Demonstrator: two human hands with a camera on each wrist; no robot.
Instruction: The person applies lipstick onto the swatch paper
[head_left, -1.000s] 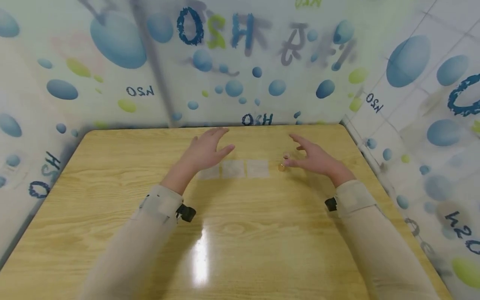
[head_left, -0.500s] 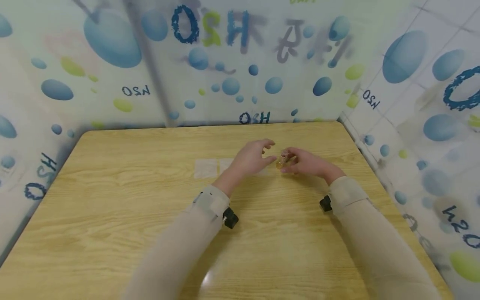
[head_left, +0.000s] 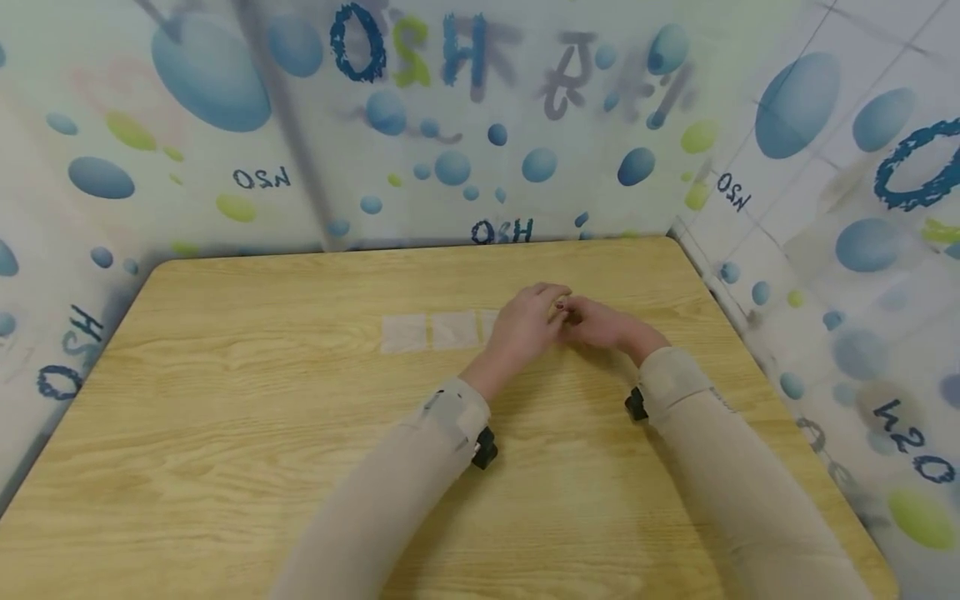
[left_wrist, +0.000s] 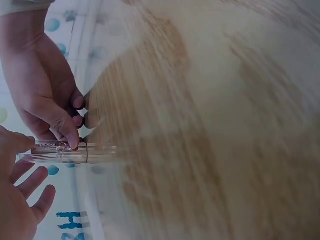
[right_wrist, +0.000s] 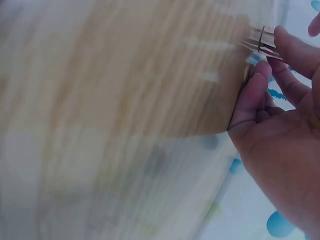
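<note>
A small clear bottle [left_wrist: 55,156] with faint lettering lies across the left wrist view; in the head view the hands mostly hide it. My right hand [head_left: 600,323] pinches it between thumb and fingers, as the right wrist view also shows around the bottle [right_wrist: 268,45]. My left hand [head_left: 525,321] meets it from the other side. In the left wrist view the left thumb [left_wrist: 17,142] and a finger close on the bottle's end, while the other fingers stand spread.
Pale square sheets lie in a row on the wooden table [head_left: 300,433], among them a left sheet [head_left: 403,333] and a middle sheet [head_left: 454,330]. The left hand partly covers another. A patterned wall [head_left: 420,200] stands behind the far edge.
My left hand has swept right across the sheets to the bottle. The right hand has closed on the bottle and moved slightly left, and both hands now meet there.
</note>
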